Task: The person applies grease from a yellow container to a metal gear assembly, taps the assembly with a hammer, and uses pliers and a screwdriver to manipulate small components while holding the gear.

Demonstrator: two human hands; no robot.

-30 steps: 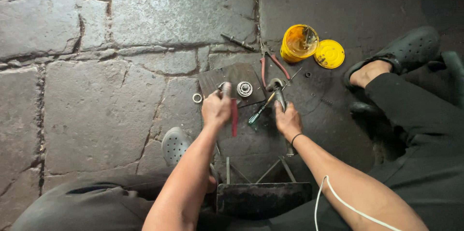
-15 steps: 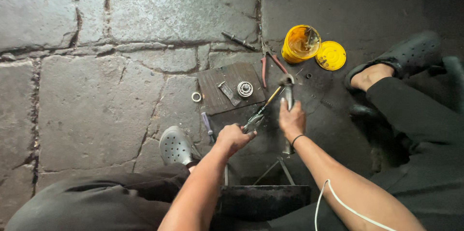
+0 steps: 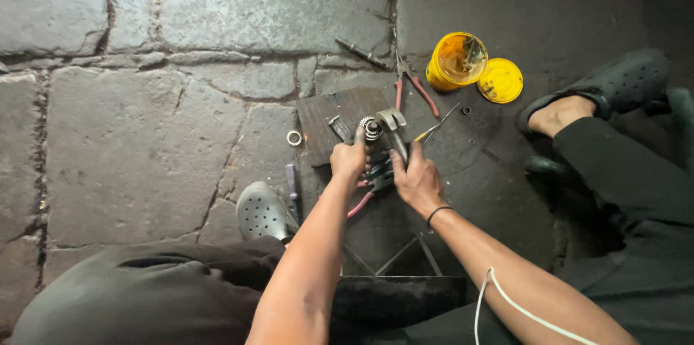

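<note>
Head cam: looking straight down at a person sitting on the floor, both arms out in front.
L fingers: left hand (image 3: pixel 349 159) is curled shut, fingertips pinching a small toothed gear part (image 3: pixel 372 127) and holding it upright on the board.
R fingers: right hand (image 3: pixel 414 180) is wrapped closed round a hammer (image 3: pixel 394 125), its head right next to the gear, touching or nearly so, can't tell which. Some pliers w/ reddish handles (image 3: pixel 367 190) sit under that palm too; whether the fingers actually grip them, can't tell.
Gear spot: on the near right part of a dark wooden board (image 3: pixel 336 108), just beyond both hands.
Progress, imo: mid-job. Gear is seated on the board and steadied, hammer is lined up on it, so setup looks done. Whatever gets knocked in or out of it looks not finished yet, since loose bits lie around unassembled.
Loose bits: a metal ring (image 3: pixel 293 138) left of the board, a short bolt-like piece (image 3: pixel 338 128) on the board, a second pair of red-handled pliers (image 3: pixel 412 85) beyond it, a dark rod (image 3: pixel 361 52) further out.
Tub: yellow tub (image 3: pixel 456 61) w/ its lid (image 3: pixel 501 80) off and lying beside it, top right.
Surface: rough grey stone slab floor (image 3: pixel 144 135), wide cracked joints, darker and greasy-looking on the right half.
Room: dim, no walls in shot. Person's dark clogs left (image 3: pixel 262 210) and right (image 3: pixel 614 85), dark trousers, a metal frame thing (image 3: pixel 394 258) btwn the knees.
</note>
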